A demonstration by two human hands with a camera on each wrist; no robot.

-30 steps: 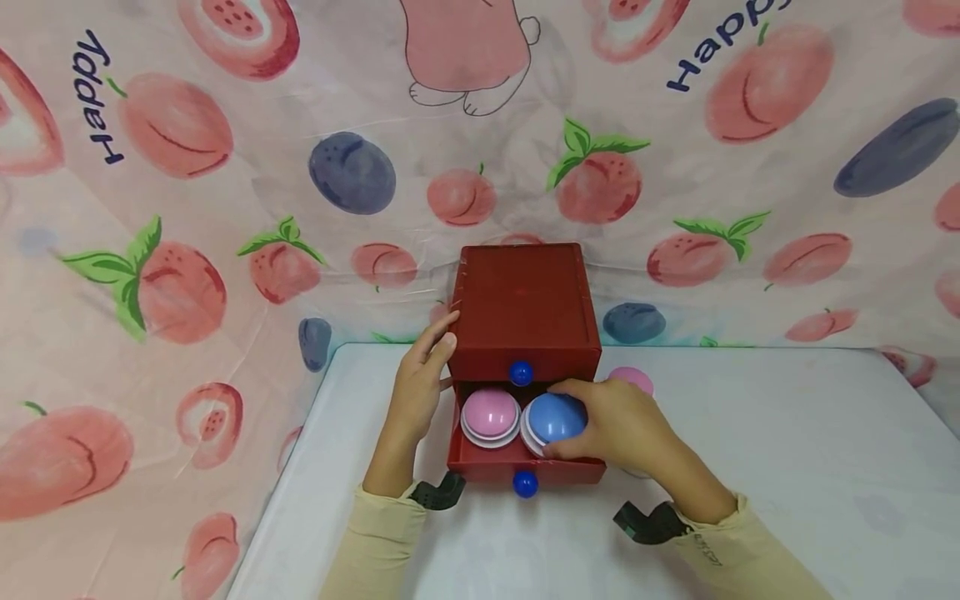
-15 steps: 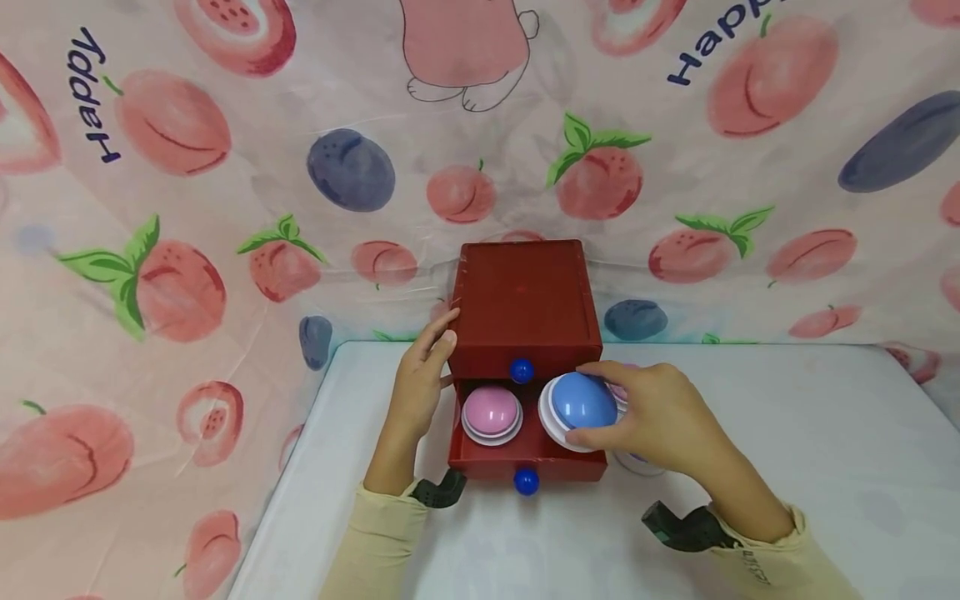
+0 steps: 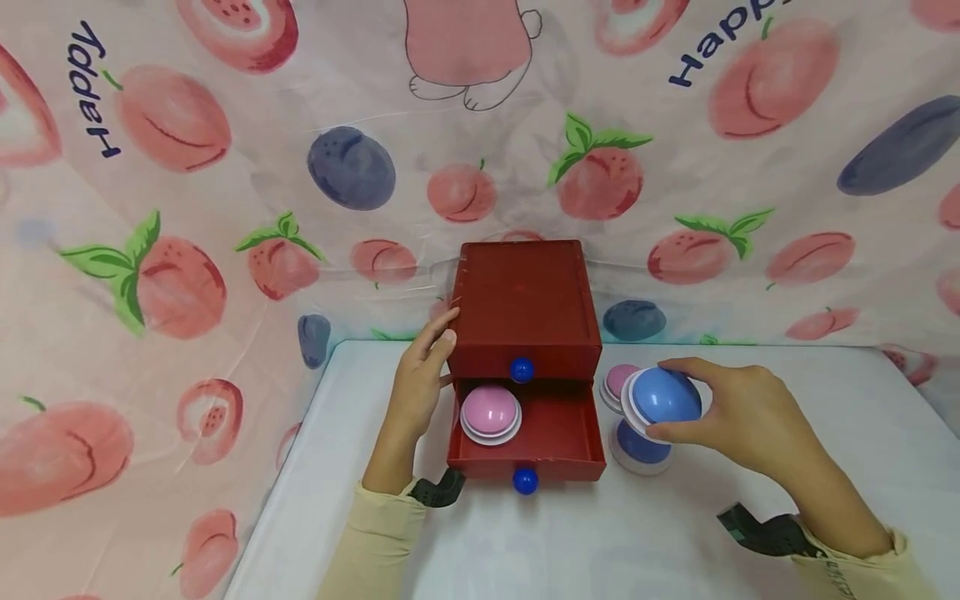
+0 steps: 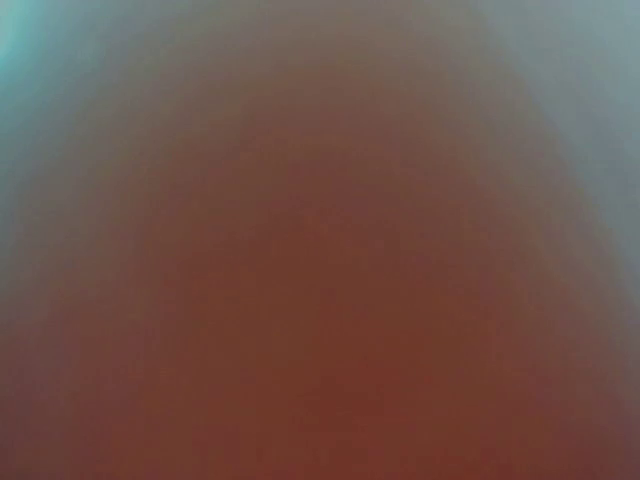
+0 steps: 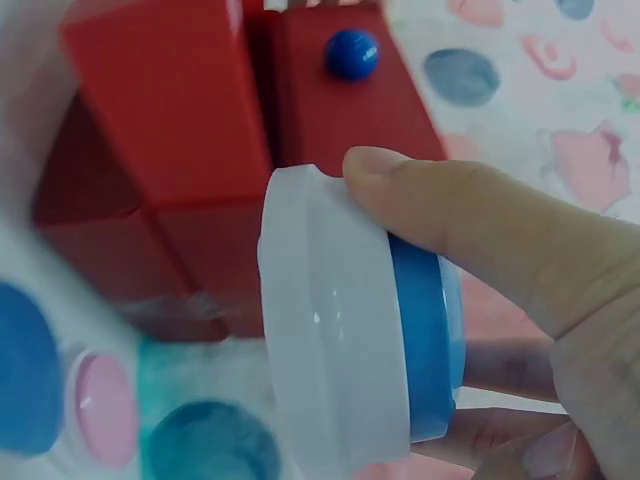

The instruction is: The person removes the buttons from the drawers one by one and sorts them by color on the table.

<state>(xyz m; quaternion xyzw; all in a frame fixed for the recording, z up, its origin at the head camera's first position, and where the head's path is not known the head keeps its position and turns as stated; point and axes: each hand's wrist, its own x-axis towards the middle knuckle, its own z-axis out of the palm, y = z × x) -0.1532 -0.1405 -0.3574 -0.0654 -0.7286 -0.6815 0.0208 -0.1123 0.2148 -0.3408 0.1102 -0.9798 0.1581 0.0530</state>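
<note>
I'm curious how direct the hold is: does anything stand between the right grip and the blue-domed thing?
Nothing visible does: the right grip holds the blue-domed thing directly, with its thumb against the white rim.

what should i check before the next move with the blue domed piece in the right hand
1. Right hand pinching the blue domed piece: ok, thumb and fingers grip it.
2. Its clearance from the lower drawer: ok, right of it in the head view.
3. Left hand at the red cabinet: ok, fingers at its left side.
4. Lower drawer free of pieces: not ok, a pink domed piece sits in it.
5. Gap above the second blue piece: cannot tell, both overlap in the head view.
</note>
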